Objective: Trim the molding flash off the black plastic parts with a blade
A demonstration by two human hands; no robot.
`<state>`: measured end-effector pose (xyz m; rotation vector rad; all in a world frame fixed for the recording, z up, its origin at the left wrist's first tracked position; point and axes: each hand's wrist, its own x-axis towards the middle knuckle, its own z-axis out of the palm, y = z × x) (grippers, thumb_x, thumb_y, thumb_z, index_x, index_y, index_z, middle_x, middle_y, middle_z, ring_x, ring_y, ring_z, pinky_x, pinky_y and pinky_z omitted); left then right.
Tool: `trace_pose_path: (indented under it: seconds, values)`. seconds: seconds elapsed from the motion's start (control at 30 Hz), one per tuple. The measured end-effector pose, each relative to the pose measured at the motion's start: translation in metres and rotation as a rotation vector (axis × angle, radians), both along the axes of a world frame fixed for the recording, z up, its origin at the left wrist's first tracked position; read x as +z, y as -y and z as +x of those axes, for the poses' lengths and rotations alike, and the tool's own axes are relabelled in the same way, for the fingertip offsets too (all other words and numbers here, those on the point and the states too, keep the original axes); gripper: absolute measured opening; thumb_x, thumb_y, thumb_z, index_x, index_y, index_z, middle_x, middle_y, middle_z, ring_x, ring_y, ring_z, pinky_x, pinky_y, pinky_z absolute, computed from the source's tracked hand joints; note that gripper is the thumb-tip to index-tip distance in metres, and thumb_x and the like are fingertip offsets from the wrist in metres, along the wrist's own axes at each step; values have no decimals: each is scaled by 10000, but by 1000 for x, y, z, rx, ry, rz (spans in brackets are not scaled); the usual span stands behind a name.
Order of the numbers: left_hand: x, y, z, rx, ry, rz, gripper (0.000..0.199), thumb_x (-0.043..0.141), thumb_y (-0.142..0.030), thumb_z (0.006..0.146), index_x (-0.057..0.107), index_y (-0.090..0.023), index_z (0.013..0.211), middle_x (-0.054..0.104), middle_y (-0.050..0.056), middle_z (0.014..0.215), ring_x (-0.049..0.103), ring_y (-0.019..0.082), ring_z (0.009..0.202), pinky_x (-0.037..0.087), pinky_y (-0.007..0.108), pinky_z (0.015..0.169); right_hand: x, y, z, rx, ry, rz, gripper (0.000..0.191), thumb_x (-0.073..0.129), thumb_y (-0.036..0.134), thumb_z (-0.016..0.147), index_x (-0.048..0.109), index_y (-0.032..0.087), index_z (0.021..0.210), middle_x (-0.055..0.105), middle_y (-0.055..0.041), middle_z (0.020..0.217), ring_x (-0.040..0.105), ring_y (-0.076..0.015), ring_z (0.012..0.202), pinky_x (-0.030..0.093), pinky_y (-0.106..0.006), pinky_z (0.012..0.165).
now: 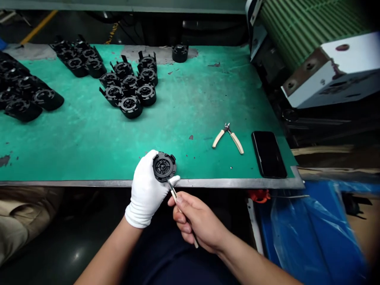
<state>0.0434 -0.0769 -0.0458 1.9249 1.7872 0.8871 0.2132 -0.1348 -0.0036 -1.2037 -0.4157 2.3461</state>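
Far left on the green table mat (89, 134): rows of round black plastic parts (29, 95). Further right, another bunch of the same black parts (130, 85). Near the front edge, left hand in a white glove (147, 190), closed around one round black plastic part (164, 166), held just above the table edge. Next, bare right hand (197, 221), pinching a thin metal tool (178, 202), tip touching the part. Then small pliers with cream handles (228, 137), and a black flat phone (268, 153), lying on the mat.

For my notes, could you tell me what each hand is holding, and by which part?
The gloved left hand holds a black round part by its rim. The bare right hand grips a thin tool along its handle, tip at the part.
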Motion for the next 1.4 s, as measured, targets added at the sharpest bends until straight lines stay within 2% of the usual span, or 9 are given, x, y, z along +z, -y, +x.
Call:
trace_pose_path:
  seconds: [0.17, 0.3, 0.5, 0.7, 0.9, 1.0, 1.17, 1.3, 1.4]
  values:
    - [5, -5, 2, -23, -53, -4, 885, 827, -572, 763, 408, -176, 1435, 554, 176, 1384, 565, 365, 1289, 469, 552, 1131, 9, 6, -14, -73, -42, 12, 412, 530, 621, 983, 524, 213, 1039, 381, 85, 661, 207, -35, 465, 180, -123, 371]
    - [2, -4, 3, -19, -78, 23, 968, 808, -655, 737, 393, -158, 1457, 537, 206, 1408, 524, 394, 1343, 436, 571, 1165, 29, 12, -19, 107, -160, 255, 458, 604, 627, 947, 576, 174, 1009, 501, 42, 676, 388, -31, 488, 336, -126, 431]
    - [-2, 0, 6, 60, 15, 47, 1018, 821, -707, 678, 419, -166, 1441, 574, 192, 1360, 578, 388, 1276, 466, 577, 1131, 18, 19, -38, -216, -285, -162, 331, 594, 524, 967, 529, 200, 980, 397, 72, 656, 218, -34, 450, 322, -127, 332]
    - [4, -3, 11, 96, -5, 47, 899, 815, -677, 715, 482, -158, 1369, 625, 163, 1274, 606, 369, 1215, 485, 552, 1098, 9, 25, -46, -341, -235, -203, 273, 593, 463, 976, 517, 202, 986, 372, 71, 658, 179, -37, 465, 226, -112, 333]
    - [2, -2, 13, 76, -13, 61, 830, 789, -649, 758, 506, -141, 1351, 629, 201, 1291, 595, 391, 1249, 468, 581, 1129, 29, 15, -24, -510, -286, 188, 339, 581, 530, 990, 508, 218, 882, 327, 88, 578, 167, -30, 413, 211, -120, 354]
    - [8, -3, 4, 6, 31, 21, 852, 787, -545, 801, 422, -152, 1463, 547, 218, 1450, 510, 393, 1380, 420, 600, 1188, 35, -11, 1, -622, -85, 270, 263, 575, 464, 1004, 539, 220, 914, 366, 67, 620, 226, -44, 442, 266, -134, 371]
    - [33, -12, -35, -345, 105, -209, 757, 647, -333, 940, 265, -283, 1591, 369, 73, 1640, 378, 266, 1504, 335, 502, 1277, 21, -26, 33, -541, 169, 305, 280, 625, 494, 964, 543, 227, 983, 470, 36, 680, 413, -85, 511, 381, -193, 431]
    - [40, -17, -55, -303, 141, -264, 605, 584, -328, 979, 374, -328, 1547, 427, -3, 1608, 401, 210, 1490, 322, 450, 1290, 2, -20, 48, -424, 315, 353, 332, 604, 532, 973, 577, 241, 1131, 495, 37, 715, 388, -88, 528, 344, -202, 450]
    - [33, -11, -51, -208, 185, -229, 535, 559, -353, 998, 429, -313, 1516, 482, 7, 1569, 448, 205, 1455, 345, 444, 1281, -5, -27, 59, -168, 535, 551, 385, 508, 543, 1025, 631, 242, 1232, 600, -11, 846, 502, -125, 652, 446, -260, 583]
